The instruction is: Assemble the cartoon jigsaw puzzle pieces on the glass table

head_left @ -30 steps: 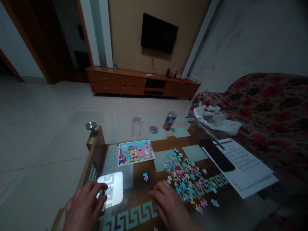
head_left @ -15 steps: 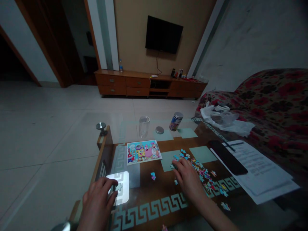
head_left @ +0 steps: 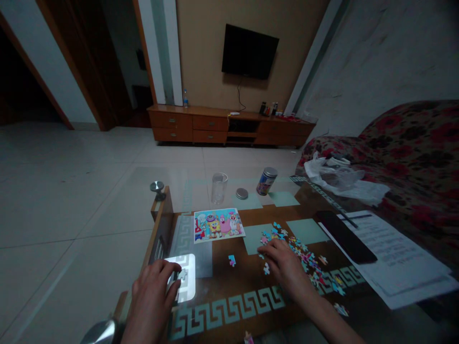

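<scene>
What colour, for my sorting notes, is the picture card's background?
Light blue on the picture card; head view.

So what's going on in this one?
Someone has both hands over a table with loose puzzle pieces. The right hand is at the pile's edge; whether it grips a piece is unclear. The left hand has its thumb and finger by a pale piece at a bright white patch. A lone piece lies between the hands, with the picture beyond it.
</scene>
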Demonstrator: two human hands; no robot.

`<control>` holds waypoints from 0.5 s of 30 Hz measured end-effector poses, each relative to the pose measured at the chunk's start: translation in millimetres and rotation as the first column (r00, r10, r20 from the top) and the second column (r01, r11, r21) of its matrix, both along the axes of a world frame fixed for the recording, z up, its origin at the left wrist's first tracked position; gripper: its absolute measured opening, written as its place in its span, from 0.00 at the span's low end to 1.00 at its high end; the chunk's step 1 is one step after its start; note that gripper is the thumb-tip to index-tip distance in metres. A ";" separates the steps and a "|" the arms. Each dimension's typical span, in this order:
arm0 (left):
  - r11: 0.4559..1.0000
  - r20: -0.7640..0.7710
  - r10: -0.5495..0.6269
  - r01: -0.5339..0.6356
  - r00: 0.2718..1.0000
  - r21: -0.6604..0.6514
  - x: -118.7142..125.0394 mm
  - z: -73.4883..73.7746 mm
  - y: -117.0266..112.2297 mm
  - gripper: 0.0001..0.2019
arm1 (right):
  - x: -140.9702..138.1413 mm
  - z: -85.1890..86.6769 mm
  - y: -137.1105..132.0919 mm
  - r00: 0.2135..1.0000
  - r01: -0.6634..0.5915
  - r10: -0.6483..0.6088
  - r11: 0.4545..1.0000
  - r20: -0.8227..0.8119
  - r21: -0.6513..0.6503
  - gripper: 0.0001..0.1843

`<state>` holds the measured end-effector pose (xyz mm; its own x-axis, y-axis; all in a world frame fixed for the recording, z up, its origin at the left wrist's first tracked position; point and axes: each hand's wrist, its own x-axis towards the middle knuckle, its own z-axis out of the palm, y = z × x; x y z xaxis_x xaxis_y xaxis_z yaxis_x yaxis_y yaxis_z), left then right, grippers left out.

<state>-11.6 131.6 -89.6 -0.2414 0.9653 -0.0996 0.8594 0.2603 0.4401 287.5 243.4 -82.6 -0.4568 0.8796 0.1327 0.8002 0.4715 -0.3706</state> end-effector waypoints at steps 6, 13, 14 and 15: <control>1.000 -0.010 -0.001 0.001 1.000 0.011 0.9 0.1 0.6 0.14 | 3.6 -0.7 1.7 0.999 -0.013 0.012 1.000 -0.048 -0.026 0.20; 1.000 -0.017 -0.002 0.002 1.000 0.003 -0.2 0.6 -0.1 0.13 | 10.3 -4.4 6.2 0.991 -0.004 0.007 1.000 -0.133 0.023 0.18; 1.000 -0.018 -0.004 0.004 1.000 0.006 -0.6 0.2 -0.6 0.13 | 11.6 -4.4 7.2 0.991 0.008 -0.003 0.999 -0.133 0.033 0.17; 1.000 -0.020 -0.007 0.007 1.000 0.007 -0.9 -0.2 -1.0 0.13 | 12.9 -4.3 8.4 0.991 0.016 -0.011 0.999 -0.133 0.040 0.16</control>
